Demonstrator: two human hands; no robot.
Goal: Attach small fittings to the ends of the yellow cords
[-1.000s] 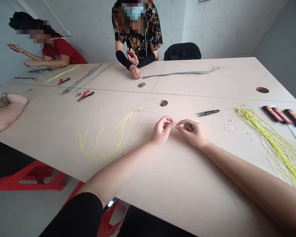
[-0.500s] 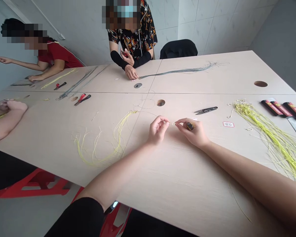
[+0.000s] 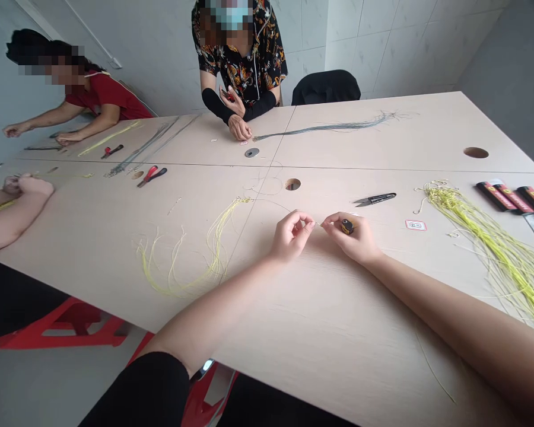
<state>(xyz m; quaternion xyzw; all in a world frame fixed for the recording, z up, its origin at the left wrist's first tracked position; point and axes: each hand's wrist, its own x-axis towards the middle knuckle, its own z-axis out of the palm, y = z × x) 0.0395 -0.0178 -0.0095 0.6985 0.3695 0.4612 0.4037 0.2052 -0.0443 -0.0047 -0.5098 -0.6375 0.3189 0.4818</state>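
Note:
My left hand (image 3: 291,232) and my right hand (image 3: 352,237) meet over the middle of the pale wooden table (image 3: 320,320). Both pinch a thin thread between thumb and forefinger, the fingertips almost touching. A small black and yellow object (image 3: 347,226), perhaps a lighter, is tucked in my right hand's curled fingers. The thread is too fine to follow. A loose bunch of yellow cords (image 3: 196,261) lies left of my left hand. A larger yellow bundle (image 3: 493,249) lies to the right.
Black thread snips (image 3: 374,200) and a small white tag (image 3: 415,225) lie beyond my right hand. Black and red boxes (image 3: 511,198) sit at the far right. Three other people work at the table, with red-handled pliers (image 3: 152,176) and grey cords (image 3: 329,126). Cable holes (image 3: 292,184) pierce the top.
My hands drew together again after parting slightly half a second ago. The person in red has lowered the outstretched arm to the table.

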